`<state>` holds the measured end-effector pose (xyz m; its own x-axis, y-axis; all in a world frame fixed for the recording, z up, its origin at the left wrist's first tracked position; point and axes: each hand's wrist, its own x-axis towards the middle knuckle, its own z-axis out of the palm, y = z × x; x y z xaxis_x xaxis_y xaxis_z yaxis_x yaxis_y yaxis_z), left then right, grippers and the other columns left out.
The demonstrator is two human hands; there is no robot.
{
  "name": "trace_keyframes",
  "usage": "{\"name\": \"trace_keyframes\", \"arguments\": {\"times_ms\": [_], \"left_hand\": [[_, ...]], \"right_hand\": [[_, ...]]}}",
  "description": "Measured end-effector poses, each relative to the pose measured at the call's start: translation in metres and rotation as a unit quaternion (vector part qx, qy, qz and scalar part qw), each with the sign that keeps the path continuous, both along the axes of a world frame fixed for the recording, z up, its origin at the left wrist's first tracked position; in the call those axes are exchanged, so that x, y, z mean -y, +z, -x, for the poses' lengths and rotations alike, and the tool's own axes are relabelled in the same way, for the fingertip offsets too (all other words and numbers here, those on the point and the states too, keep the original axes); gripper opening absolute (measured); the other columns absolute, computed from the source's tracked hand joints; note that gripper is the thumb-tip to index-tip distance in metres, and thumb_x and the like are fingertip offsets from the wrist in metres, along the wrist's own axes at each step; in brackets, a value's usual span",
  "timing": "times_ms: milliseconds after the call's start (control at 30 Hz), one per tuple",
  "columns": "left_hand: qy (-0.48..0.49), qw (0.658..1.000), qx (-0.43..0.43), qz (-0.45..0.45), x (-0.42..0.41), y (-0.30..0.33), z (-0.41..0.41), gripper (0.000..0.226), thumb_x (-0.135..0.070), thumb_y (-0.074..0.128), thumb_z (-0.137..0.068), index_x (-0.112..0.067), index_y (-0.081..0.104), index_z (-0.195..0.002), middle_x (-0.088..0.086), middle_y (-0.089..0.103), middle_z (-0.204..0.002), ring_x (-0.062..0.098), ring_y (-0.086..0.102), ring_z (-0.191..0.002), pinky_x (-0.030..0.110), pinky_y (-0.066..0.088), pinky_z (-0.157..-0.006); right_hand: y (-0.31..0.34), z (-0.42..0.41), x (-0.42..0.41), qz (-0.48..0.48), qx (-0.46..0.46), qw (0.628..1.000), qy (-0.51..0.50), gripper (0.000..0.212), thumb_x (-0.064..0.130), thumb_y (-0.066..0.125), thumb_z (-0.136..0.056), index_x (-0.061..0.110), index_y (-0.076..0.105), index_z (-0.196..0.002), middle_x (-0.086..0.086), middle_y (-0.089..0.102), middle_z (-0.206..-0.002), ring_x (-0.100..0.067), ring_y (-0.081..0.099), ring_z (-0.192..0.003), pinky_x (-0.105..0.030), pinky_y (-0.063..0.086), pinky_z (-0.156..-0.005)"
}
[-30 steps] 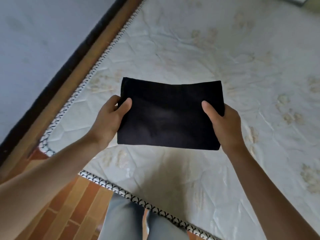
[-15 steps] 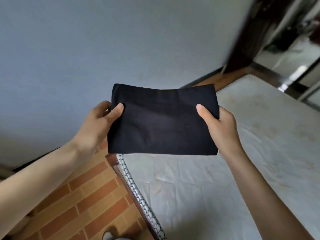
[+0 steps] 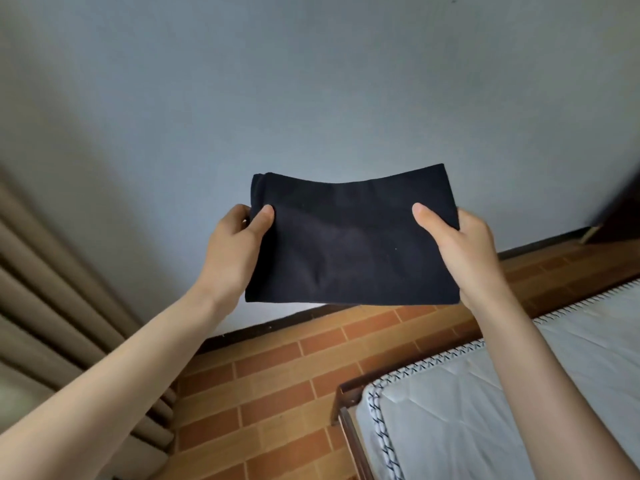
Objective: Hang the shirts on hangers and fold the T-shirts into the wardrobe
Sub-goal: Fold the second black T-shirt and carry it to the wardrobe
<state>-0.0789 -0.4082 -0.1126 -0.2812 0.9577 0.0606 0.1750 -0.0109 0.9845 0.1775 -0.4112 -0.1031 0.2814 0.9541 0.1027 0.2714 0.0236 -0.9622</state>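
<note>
aloft before a grey wall [image 3: 311, 81], folded black t-shirt [image 3: 349, 240] pinched at its side edges by left hand [image 3: 232, 251] and right hand [image 3: 464, 254]; soft, light, probably prone to unfolding unless both ends stay supported

We note soft, even daylight; its source lies outside the view. The wall [image 3: 311, 81] grades from pale blue-grey to dimmer at the top corners. The folded black T-shirt [image 3: 349, 237] reads nearly featureless. Curtain [image 3: 52, 306] folds smear, perhaps motion blur. Wide-angle bending shows along the mattress [image 3: 485, 410] edge.
</note>
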Motion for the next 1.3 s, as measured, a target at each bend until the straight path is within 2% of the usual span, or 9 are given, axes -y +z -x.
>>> {"name": "trace_keyframes", "arguments": {"times_ms": [133, 200, 367, 500, 633, 867, 1000, 1167, 1300], "left_hand": [[0.003, 1.000, -0.022, -0.009, -0.035, -0.005, 0.029, 0.044, -0.041, 0.053, -0.097, 0.001, 0.044, -0.088, 0.003, 0.045, -0.078, 0.019, 0.042, -0.073, 0.036, 0.032, -0.067], [0.013, 0.999, -0.030, -0.009, -0.057, -0.008, 0.035, 0.039, -0.040, 0.052, -0.097, -0.007, 0.041, -0.079, 0.000, 0.041, -0.073, 0.018, 0.038, -0.070, 0.034, 0.029, -0.064], [0.022, 0.999, -0.042, -0.004, -0.129, -0.009, 0.037, 0.038, -0.038, 0.052, -0.098, -0.015, 0.037, -0.071, -0.006, 0.038, -0.066, 0.017, 0.035, -0.064, 0.031, 0.027, -0.058], [0.001, 0.998, -0.065, -0.022, -0.208, -0.003, 0.028, 0.040, -0.040, 0.052, -0.097, -0.002, 0.047, -0.087, 0.001, 0.045, -0.074, 0.018, 0.041, -0.069, 0.032, 0.032, -0.063], [-0.041, 0.995, -0.084, -0.031, -0.289, 0.011, 0.003, 0.038, -0.041, 0.053, -0.096, -0.003, 0.054, -0.091, 0.003, 0.052, -0.078, 0.019, 0.048, -0.072, 0.035, 0.037, -0.066], [-0.121, 0.987, -0.096, -0.050, -0.394, 0.027, -0.069, 0.036, -0.040, 0.053, -0.097, -0.005, 0.054, -0.089, 0.008, 0.056, -0.079, 0.019, 0.052, -0.072, 0.034, 0.040, -0.066], [-0.199, 0.974, -0.093, -0.053, -0.446, 0.027, -0.136, 0.035, -0.039, 0.052, -0.098, -0.005, 0.055, -0.088, 0.020, 0.060, -0.088, 0.026, 0.056, -0.077, 0.044, 0.046, -0.071], [-0.315, 0.945, -0.077, -0.047, -0.501, 0.015, -0.234, 0.035, -0.036, 0.052, -0.098, -0.003, 0.052, -0.087, 0.009, 0.052, -0.079, 0.024, 0.052, -0.075, 0.042, 0.043, -0.070], [-0.417, 0.906, -0.057, -0.038, -0.540, -0.003, -0.307, 0.038, -0.040, 0.054, -0.095, -0.002, 0.052, -0.088, 0.009, 0.051, -0.080, 0.025, 0.051, -0.075, 0.041, 0.040, -0.069]], "right_hand": [[-0.009, 0.029, -0.038, 0.014, -0.023, 1.000, 0.011, 0.021, 0.041, 0.065, -0.091, 0.022, 0.068, -0.084, 0.007, 0.072, -0.089, -0.014, 0.068, -0.085, -0.046, 0.057, -0.085], [-0.014, 0.038, -0.061, 0.016, -0.027, 0.999, 0.013, 0.019, 0.041, 0.065, -0.091, 0.025, 0.067, -0.081, 0.011, 0.071, -0.085, -0.010, 0.068, -0.082, -0.043, 0.057, -0.084], [-0.019, 0.046, -0.135, 0.013, -0.032, 0.999, 0.010, 0.028, 0.042, 0.067, -0.090, 0.014, 0.069, -0.093, -0.001, 0.073, -0.095, -0.020, 0.069, -0.090, -0.050, 0.056, -0.088], [-0.023, 0.033, -0.203, -0.003, -0.059, 0.998, 0.003, 0.020, 0.041, 0.066, -0.091, 0.022, 0.069, -0.090, 0.007, 0.072, -0.091, -0.012, 0.068, -0.088, -0.039, 0.057, -0.081], [-0.021, 0.008, -0.266, -0.007, -0.087, 0.996, -0.032, 0.011, 0.041, 0.065, -0.091, 0.031, 0.067, -0.088, 0.014, 0.069, -0.092, -0.009, 0.065, -0.091, -0.034, 0.055, -0.079], [-0.006, -0.060, -0.336, -0.021, -0.082, 0.992, -0.097, 0.009, 0.042, 0.066, -0.090, 0.034, 0.068, -0.091, 0.015, 0.071, -0.091, -0.007, 0.067, -0.089, -0.037, 0.058, -0.082], [-0.010, -0.115, -0.352, -0.026, -0.059, 0.983, -0.172, 0.012, 0.044, 0.066, -0.089, 0.031, 0.067, -0.091, 0.015, 0.071, -0.089, -0.008, 0.067, -0.088, -0.037, 0.057, -0.082], [-0.016, -0.179, -0.352, -0.029, -0.047, 0.953, -0.298, 0.010, 0.040, 0.066, -0.089, 0.030, 0.065, -0.089, 0.013, 0.070, -0.089, -0.007, 0.067, -0.087, -0.029, 0.054, -0.078], [-0.023, -0.220, -0.355, -0.011, -0.031, 0.916, -0.399, 0.013, 0.041, 0.068, -0.089, 0.029, 0.069, -0.090, 0.009, 0.073, -0.092, -0.010, 0.069, -0.089, -0.034, 0.057, -0.082]]}}
